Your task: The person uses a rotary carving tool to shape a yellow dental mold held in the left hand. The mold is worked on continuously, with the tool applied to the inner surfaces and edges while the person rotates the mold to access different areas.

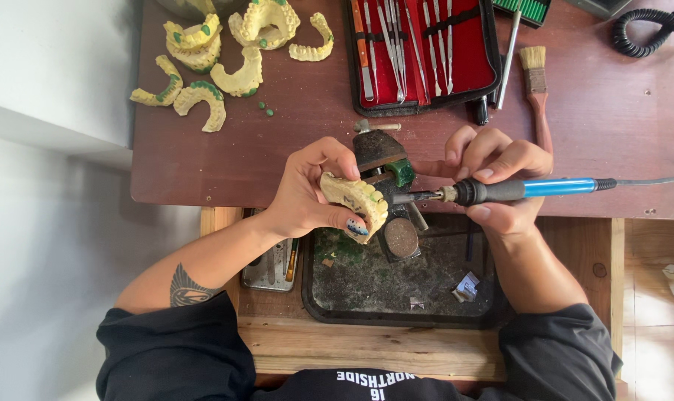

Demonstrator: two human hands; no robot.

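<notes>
Left hand [311,186] curled shut, gripping left of the bench vise [385,167]; right hand [500,178] pinched closed right of it, both forearms angled inward.

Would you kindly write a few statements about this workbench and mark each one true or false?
1. The left hand holds a yellowish dental cast. True.
2. The right hand holds a paintbrush. False: it grips a blue-handled heated tool; the brush lies on the table.
3. The instrument case lies open. True.
4. The spare casts sit in the black tray. False: they lie on the table, upper left.
</notes>
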